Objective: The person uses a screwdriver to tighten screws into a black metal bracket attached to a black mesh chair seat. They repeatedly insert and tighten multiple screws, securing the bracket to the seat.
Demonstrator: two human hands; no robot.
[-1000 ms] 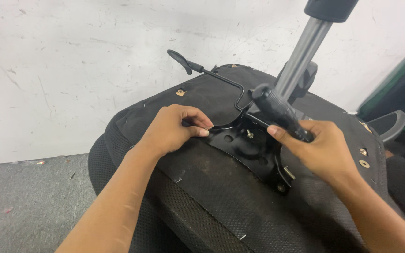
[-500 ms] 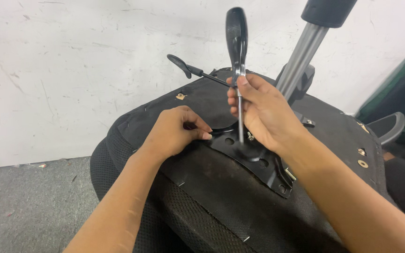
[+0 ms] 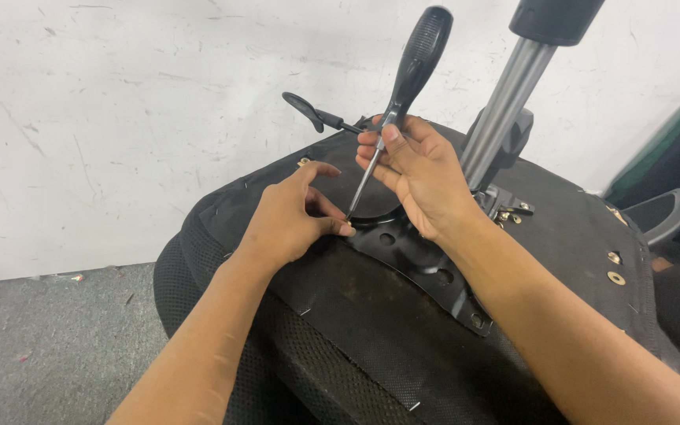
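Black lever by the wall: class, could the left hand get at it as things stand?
Probably yes. The left hand rests on the seat underside, and only bare fabric lies between it and the black lever; the screwdriver stands to one side.

The metal plate lies on the upturned chair seat; the gas-lift column rises behind it, the lever to its left.

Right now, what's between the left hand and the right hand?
In the head view, only the screwdriver's thin metal shaft crosses between left hand and right hand, above the seat's black metal plate.
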